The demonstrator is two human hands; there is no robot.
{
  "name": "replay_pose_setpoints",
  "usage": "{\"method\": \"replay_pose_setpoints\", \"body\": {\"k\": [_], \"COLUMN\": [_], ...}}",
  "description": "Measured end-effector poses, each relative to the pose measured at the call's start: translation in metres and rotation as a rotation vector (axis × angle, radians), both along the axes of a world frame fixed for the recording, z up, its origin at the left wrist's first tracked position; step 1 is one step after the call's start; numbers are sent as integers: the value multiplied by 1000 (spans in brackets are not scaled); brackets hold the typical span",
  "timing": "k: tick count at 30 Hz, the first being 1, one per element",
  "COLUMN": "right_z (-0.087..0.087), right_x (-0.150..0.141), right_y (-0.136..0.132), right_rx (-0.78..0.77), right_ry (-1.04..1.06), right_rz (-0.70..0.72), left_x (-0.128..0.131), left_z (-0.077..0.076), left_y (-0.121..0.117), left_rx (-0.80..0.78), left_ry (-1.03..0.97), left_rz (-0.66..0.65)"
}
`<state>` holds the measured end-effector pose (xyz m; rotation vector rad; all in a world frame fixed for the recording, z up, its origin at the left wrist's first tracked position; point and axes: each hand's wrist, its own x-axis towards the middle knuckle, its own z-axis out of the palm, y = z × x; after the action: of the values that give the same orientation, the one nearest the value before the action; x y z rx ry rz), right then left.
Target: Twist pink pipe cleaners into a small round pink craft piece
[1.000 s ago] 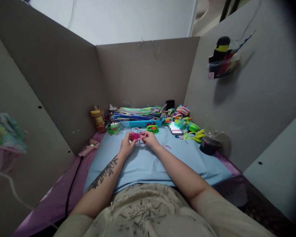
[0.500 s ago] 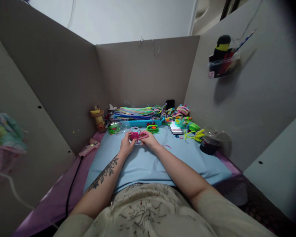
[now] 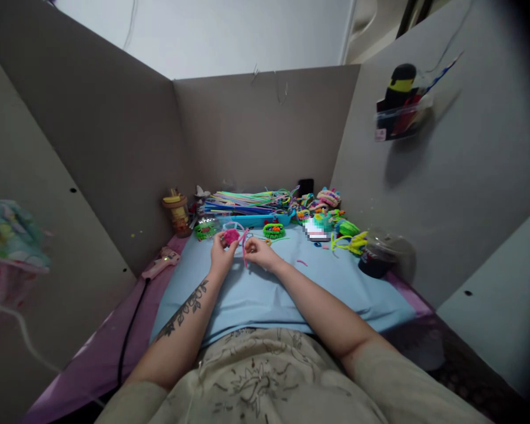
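Note:
Pinched in my left hand [image 3: 221,258] is a small, tightly coiled pink pipe-cleaner piece [image 3: 231,237]. A loose pink strand [image 3: 245,253] stands out to its right, running up and down between my hands. My right hand [image 3: 263,255] has its fingertips closed at that strand. Behind the left hand a pale blue pipe-cleaner loop [image 3: 234,225] shows in part. Just beyond my right hand sits a green fuzzy piece [image 3: 274,230] with an orange and dark middle.
A blue tray [image 3: 260,221] piled with long coloured pipe cleaners stands at the back. Right of it lie several finished fuzzy pieces, yellow strands [image 3: 357,242] and a dark lidded tub [image 3: 374,262]. A pink glue gun [image 3: 162,263] and a tumbler [image 3: 176,215] are at left.
My hands have moved apart, the left one slightly leftward. The pink strand, earlier looped across to the right hand, now hangs upright between them.

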<state>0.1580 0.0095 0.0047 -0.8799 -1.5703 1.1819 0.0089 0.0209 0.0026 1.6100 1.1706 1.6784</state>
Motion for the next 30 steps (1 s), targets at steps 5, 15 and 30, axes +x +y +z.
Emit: {"method": "replay_pose_setpoints", "body": {"k": [5, 15, 30], "right_z": [3, 2, 7], "right_x": [-1, 0, 8], "right_y": [-12, -5, 0], "right_rx": [-57, 91, 508], "right_ry": [-127, -131, -275], "right_rz": [364, 126, -513], "left_x": [-3, -2, 4], "left_z": [3, 3, -1], "left_y": [2, 2, -5], "left_rx": [-12, -67, -94], "left_ry": [-107, -110, 27], "left_rz": [36, 13, -242]}}
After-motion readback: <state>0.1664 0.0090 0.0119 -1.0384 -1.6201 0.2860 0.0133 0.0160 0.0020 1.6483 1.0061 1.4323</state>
